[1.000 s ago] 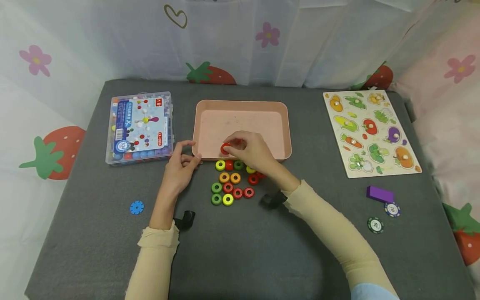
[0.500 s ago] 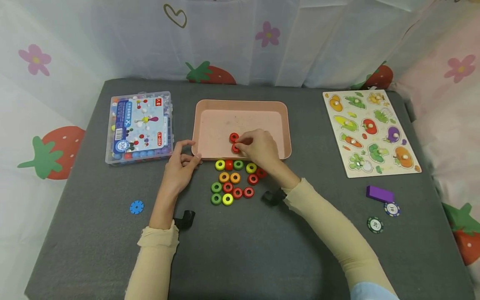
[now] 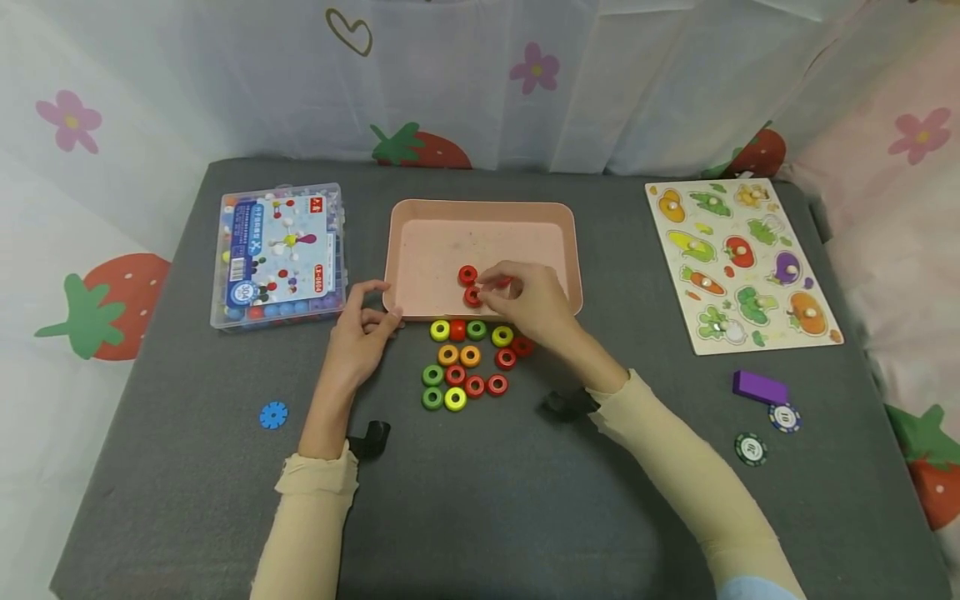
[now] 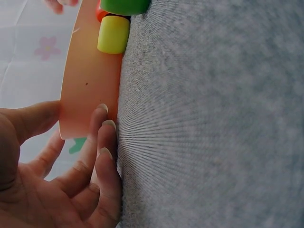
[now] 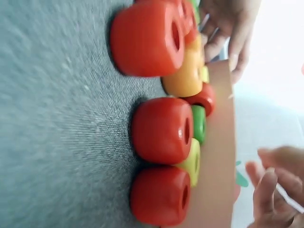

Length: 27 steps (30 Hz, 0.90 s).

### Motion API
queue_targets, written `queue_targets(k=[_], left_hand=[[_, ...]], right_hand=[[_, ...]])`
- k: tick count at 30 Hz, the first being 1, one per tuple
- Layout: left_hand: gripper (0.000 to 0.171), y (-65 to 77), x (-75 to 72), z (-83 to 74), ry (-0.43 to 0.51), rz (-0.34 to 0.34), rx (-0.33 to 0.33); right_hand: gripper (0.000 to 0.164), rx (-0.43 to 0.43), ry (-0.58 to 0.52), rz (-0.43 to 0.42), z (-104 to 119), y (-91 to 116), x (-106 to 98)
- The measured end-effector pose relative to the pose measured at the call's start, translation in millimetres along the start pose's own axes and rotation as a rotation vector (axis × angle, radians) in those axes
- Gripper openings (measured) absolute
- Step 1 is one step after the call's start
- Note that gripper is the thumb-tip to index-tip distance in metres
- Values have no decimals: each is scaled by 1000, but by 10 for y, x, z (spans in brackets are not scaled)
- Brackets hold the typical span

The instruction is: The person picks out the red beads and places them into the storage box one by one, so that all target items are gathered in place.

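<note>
Position of workpieces: 2 red beads (image 3: 467, 282) lie inside the pink tray (image 3: 480, 221), near its front wall. I see 1 further red patch (image 3: 506, 282) at the right hand (image 3: 528, 307); whether it is held or resting, I cannot tell.

Left hand (image 3: 358, 340): its fingers (image 4: 89, 147) are bent around the tray's near left corner, thumb at the rim. I judge this a steadying hold, set at the corner to leave the interior accessible.

Right hand: its fingers are bent above the tray, thumb tip beside the nearer red bead. I cannot confirm a pinch from either the head or right wrist view.

Supply: 14 loose beads (image 3: 470, 362) show on the bench (image 3: 450, 500), directly in front of the tray. Most sit hole upward, which probably limits rolling; the placement keeps transfers short. The plastic box (image 3: 281, 242) and puzzle board (image 3: 720, 262) stand well apart, presumably to keep both hands unobstructed.
</note>
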<state>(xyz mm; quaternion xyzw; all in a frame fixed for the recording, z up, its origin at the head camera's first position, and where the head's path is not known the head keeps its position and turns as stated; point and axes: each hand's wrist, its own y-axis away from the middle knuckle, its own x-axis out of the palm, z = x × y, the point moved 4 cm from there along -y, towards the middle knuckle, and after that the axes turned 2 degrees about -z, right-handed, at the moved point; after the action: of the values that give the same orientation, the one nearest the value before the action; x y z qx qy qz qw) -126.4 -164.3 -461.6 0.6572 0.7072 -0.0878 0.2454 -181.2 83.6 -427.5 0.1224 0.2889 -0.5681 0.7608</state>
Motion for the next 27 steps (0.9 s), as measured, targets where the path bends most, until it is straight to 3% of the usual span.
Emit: queue_targets(k=[4, 11, 17, 27], left_hand=[[44, 2, 0, -5, -2, -6, 9], [43, 9, -3, -9, 0, -5, 9], [43, 14, -8, -6, 0, -7, 15], [43, 12, 2, -7, 7, -6, 15]], right_hand=[[16, -59, -24, 109, 40, 153, -33], [18, -53, -25, 298, -45, 379, -68], [26, -50, -55, 346, -155, 467, -126], [30, -66, -11, 341, -233, 537, -184]])
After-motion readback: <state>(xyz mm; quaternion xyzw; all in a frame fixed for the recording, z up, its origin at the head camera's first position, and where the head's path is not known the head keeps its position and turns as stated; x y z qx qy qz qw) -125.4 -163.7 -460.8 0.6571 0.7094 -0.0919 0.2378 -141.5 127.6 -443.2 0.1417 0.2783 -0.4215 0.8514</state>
